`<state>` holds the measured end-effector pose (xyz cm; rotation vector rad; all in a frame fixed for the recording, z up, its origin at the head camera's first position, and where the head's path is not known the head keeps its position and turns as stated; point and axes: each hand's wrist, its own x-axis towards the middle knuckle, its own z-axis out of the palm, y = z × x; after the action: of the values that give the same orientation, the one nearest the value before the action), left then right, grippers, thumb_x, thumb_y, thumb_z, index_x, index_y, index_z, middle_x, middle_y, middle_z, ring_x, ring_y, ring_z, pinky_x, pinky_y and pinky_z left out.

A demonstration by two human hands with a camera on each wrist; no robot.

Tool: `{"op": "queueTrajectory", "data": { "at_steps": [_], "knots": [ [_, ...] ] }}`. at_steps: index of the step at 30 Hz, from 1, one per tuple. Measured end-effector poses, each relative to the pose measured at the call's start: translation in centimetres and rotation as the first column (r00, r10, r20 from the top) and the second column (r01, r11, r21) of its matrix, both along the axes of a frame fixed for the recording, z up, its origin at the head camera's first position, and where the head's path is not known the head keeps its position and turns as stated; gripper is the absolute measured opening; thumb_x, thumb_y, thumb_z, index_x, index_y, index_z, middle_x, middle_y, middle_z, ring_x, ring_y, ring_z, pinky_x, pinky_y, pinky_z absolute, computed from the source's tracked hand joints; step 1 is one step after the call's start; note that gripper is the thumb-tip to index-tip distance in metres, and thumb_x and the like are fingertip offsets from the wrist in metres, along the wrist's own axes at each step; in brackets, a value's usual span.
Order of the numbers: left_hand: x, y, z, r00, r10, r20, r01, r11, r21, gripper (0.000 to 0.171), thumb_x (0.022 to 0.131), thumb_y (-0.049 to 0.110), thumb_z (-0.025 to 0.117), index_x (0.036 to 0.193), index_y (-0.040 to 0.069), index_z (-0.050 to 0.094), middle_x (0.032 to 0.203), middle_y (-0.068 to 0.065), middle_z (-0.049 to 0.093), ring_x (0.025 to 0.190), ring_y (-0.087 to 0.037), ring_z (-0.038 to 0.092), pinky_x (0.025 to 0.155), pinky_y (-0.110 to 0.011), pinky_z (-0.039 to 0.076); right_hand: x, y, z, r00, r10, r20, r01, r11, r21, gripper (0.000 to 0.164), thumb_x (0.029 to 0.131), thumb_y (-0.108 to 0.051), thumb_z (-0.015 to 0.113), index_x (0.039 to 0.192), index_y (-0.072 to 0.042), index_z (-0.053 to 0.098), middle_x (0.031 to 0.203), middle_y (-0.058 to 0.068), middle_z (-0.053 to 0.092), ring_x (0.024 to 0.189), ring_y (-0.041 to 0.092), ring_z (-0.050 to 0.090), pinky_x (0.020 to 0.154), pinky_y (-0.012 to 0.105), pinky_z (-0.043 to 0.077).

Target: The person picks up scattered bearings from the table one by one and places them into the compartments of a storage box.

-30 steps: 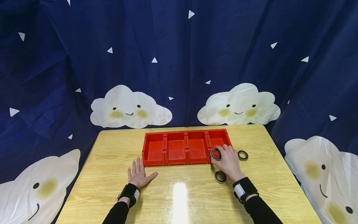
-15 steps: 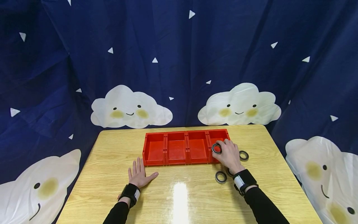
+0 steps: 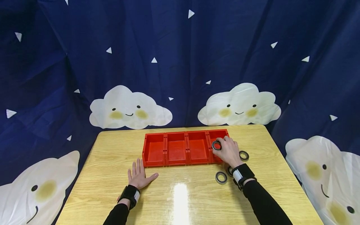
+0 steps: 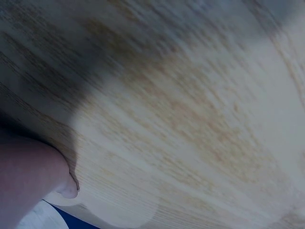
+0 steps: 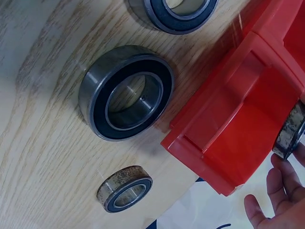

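My right hand point(image 3: 229, 151) pinches a ball bearing point(image 3: 216, 145) with a black seal over the rightmost compartment of the red bin row point(image 3: 176, 163). In the right wrist view that bearing point(image 5: 289, 131) shows a stained metal outer ring, tilted between fingers and thumb at the compartment. My left hand point(image 3: 138, 178) rests on the table with straight, spread fingers, its fingertips close to the bin row's left front corner. Only part of the left hand point(image 4: 35, 174) appears in the left wrist view.
One bearing point(image 3: 221, 177) lies on the wooden table point(image 3: 112, 150) in front of the bins. Another bearing point(image 3: 230, 171) is partly hidden by the right wrist. A third bearing point(image 3: 244, 155) lies right of the bins. A dark blue curtain point(image 3: 180, 37) with clouds hangs behind.
My right hand has moved slightly up and away with the bearing, farther over the rightmost compartment. A bearing under the right wrist has come into view. The left hand stays put.
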<state>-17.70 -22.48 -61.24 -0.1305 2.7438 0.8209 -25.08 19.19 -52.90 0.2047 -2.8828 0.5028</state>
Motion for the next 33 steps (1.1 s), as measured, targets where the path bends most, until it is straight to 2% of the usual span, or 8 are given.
{"op": "queueTrajectory", "data": {
  "at_steps": [5,11,19,25,33],
  "knots": [
    [0.2,-0.1,0.2,1.0,0.003,-0.01,-0.003,1.0,0.003,0.123,0.083,0.072,0.061,0.16,-0.003,0.002,0.169,-0.023,-0.007,0.156,-0.044,-0.011,0.121,-0.065,-0.015,-0.7,-0.4,0.2,1.0,0.01,-0.002,-0.01,1.0,0.003,0.05,0.078,-0.035,0.081,0.118,-0.006,0.07,0.089,0.012,0.059,0.085,0.032,0.056,0.079,0.049,0.046],
    [-0.5,-0.3,-0.8,1.0,-0.008,0.016,0.009,0.999,-0.049,0.125,0.083,0.075,0.058,0.16,-0.001,-0.004,0.169,-0.021,-0.011,0.156,-0.043,-0.014,0.121,-0.065,-0.015,-1.5,-0.7,0.6,1.0,0.022,-0.003,-0.022,1.0,0.001,0.05,0.078,-0.035,0.082,0.118,-0.005,0.07,0.089,0.013,0.06,0.085,0.032,0.057,0.076,0.048,0.046],
    [-0.3,0.0,0.7,0.999,-0.006,0.036,0.008,0.999,-0.051,0.12,0.086,0.068,0.061,0.16,-0.002,-0.002,0.169,-0.022,-0.009,0.156,-0.044,-0.012,0.122,-0.066,-0.012,-2.3,-1.0,1.2,1.0,0.022,0.021,-0.022,1.0,0.008,0.051,0.08,-0.034,0.08,0.119,-0.005,0.069,0.091,0.014,0.06,0.086,0.031,0.056,0.077,0.047,0.045],
    [-0.2,0.0,0.6,0.999,0.0,0.033,0.002,0.999,-0.044,0.119,0.086,0.067,0.062,0.16,-0.002,-0.001,0.169,-0.022,-0.009,0.156,-0.044,-0.013,0.121,-0.066,-0.013,-2.9,-1.4,1.7,0.999,0.044,0.015,-0.044,0.999,0.016,0.051,0.081,-0.033,0.078,0.121,-0.004,0.068,0.094,0.016,0.06,0.087,0.033,0.056,0.074,0.045,0.042],
    [0.0,0.1,0.5,1.0,0.003,0.016,-0.003,1.0,-0.022,0.12,0.085,0.067,0.063,0.16,-0.003,0.0,0.169,-0.023,-0.007,0.156,-0.044,-0.011,0.121,-0.066,-0.013,-3.8,-0.5,2.2,1.0,0.007,0.02,-0.008,0.999,0.048,0.05,0.082,-0.033,0.078,0.121,-0.004,0.068,0.098,0.018,0.062,0.093,0.035,0.057,0.081,0.05,0.046]
  ]
}}
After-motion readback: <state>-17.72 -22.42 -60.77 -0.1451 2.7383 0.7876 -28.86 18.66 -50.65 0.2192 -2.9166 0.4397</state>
